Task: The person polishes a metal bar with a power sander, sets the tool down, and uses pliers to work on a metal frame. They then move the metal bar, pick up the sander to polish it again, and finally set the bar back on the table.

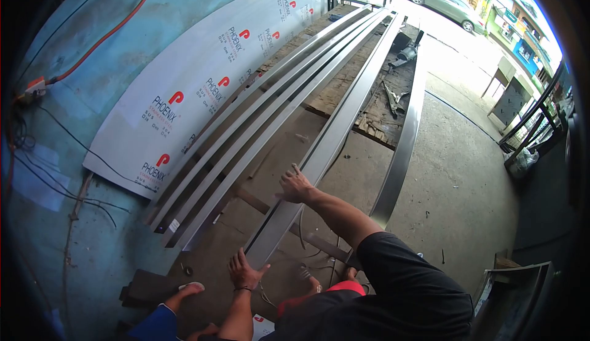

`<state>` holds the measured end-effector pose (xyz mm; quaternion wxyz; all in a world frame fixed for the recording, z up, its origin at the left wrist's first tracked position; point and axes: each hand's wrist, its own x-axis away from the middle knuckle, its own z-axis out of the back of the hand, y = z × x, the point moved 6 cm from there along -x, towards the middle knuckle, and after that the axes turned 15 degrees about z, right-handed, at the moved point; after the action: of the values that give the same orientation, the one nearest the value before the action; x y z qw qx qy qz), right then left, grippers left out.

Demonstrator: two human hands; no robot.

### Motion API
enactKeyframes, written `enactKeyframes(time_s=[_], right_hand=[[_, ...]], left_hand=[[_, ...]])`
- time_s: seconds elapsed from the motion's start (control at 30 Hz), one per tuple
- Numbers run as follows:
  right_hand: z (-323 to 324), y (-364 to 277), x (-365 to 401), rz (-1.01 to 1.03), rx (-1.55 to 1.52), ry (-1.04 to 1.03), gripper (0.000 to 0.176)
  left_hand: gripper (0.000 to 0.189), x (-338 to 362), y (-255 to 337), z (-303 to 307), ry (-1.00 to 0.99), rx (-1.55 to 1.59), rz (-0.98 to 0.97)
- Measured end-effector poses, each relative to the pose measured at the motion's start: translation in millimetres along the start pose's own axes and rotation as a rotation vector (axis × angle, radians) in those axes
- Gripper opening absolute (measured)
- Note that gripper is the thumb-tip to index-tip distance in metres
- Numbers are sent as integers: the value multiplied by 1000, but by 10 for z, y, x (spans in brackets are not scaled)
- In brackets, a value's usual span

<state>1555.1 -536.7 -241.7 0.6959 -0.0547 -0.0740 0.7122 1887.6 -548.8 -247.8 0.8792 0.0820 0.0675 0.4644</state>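
Observation:
A long brushed-metal channel [332,129] with a dark groove along its left side runs away from me over the supports. At its near end, my left hand [245,271] grips the left corner, thumb held apart from the fingers. Farther up, my right hand [295,186] lies across the left edge, its fingers curled over the side and partly hidden. Left of it, several similar metal channels [246,129] lie side by side. A separate metal strip [399,156] stretches along the right side.
Locking pliers [392,98] and a grey power tool [404,53] lie on the worn wooden boards [378,123]. A printed sheet [203,70] leans on the blue wall. Another person's blue-clothed leg [157,322] is at lower left. A metal-framed box [516,298] stands at lower right.

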Motion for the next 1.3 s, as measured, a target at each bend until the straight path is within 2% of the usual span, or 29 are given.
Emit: enactKeyframes(time_s=[0.1,0.17,0.3,0.37,0.47,0.57,0.63,0.7,0.77,0.83,0.87,0.9,0.93,0.97,1.0,1.03,1.07,1.1,1.13,1.17,1.27,1.3], right_hand=[[50,8,7,-15,-15,31,74],[34,12,19,8,-26,-56,68],[119,67,316,-36,-42,-29,65],[400,92,692,-30,-21,377,64],[1033,-6,1584,-190,-143,414,60],[1280,126,2697,-436,-155,533,57],[1234,303,3485,-601,-115,598,56],[1018,495,4271,-846,-127,606,55],[667,688,4987,-997,-207,544,53],[153,792,5681,-1199,-399,568,52],[-363,873,6097,-1238,-431,512,53],[-820,915,6480,-1276,-458,456,53],[-1023,724,6758,-1467,-612,368,53],[-1321,527,7067,-1532,-667,254,55],[-1915,413,7513,-1510,-735,56,60],[-2368,149,7919,-1582,-811,-20,67],[-2781,-124,8290,-1632,-901,-92,72],[-2801,-450,8507,-1778,-929,-76,72],[-3283,-707,8858,-1836,-1095,-140,69],[-3548,-952,9103,-1859,-1074,-180,67],[-2409,-1388,9024,-2031,-1092,-70,58],[-2185,-1431,8998,-2086,-1167,75,52]], left_hand=[[106,13,2,-20,-3,-4,9],[106,1,-20,-33,-18,-12,9],[108,25,-38,-65,-2,-1,10],[108,13,-23,-58,15,18,5],[108,12,1,-31,38,-17,-7],[108,55,20,-8,54,-21,-2],[110,44,35,-12,-20,-29,43],[112,86,32,-32,5,-99,50],[114,161,175,19,35,-166,71],[100,267,454,227,85,-109,185],[100,341,616,260,92,-108,188],[88,403,807,328,168,-5,176],[77,457,1025,377,249,99,161],[77,538,1263,382,253,90,157],[67,612,1569,409,269,152,108],[58,637,1909,434,285,221,53],[48,668,2293,489,271,276,-41],[48,682,2625,541,266,278,-53],[44,715,3011,558,220,308,-142],[40,756,3377,526,172,342,-229],[37,767,4298,325,102,448,-374],[38,762,4605,224,45,512,-437]])
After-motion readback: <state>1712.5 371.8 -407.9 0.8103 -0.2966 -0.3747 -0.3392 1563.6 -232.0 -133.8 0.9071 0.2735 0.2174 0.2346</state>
